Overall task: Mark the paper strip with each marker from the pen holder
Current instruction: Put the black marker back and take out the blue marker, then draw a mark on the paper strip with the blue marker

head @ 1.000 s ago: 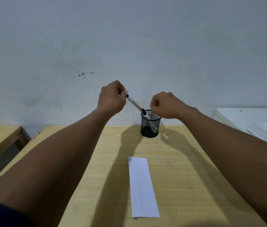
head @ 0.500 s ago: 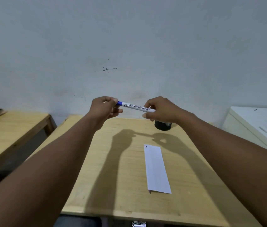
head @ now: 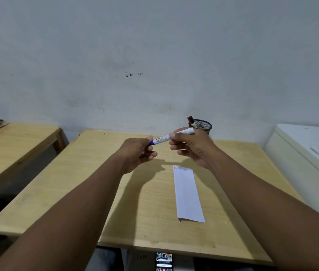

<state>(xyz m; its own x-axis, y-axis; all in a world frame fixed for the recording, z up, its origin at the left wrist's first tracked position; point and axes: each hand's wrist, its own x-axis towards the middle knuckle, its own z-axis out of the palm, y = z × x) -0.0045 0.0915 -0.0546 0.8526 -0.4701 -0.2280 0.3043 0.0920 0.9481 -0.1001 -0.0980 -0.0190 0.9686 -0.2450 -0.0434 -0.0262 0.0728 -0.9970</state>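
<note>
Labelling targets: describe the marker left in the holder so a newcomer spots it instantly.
Find the wooden table against the wall, then the black mesh pen holder at its far edge. The red-capped marker leans out of its left rim; the other, blue-capped marker is held between both hands.

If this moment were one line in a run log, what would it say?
left hand: grips blue cap | right hand: holds blue marker barrel | paper strip: flat on table | pen holder: red marker inside

A wooden table point(head: 76, 188) carries a paper strip point(head: 187, 194) and, at its far edge, a mesh holder point(head: 203, 125).
</note>
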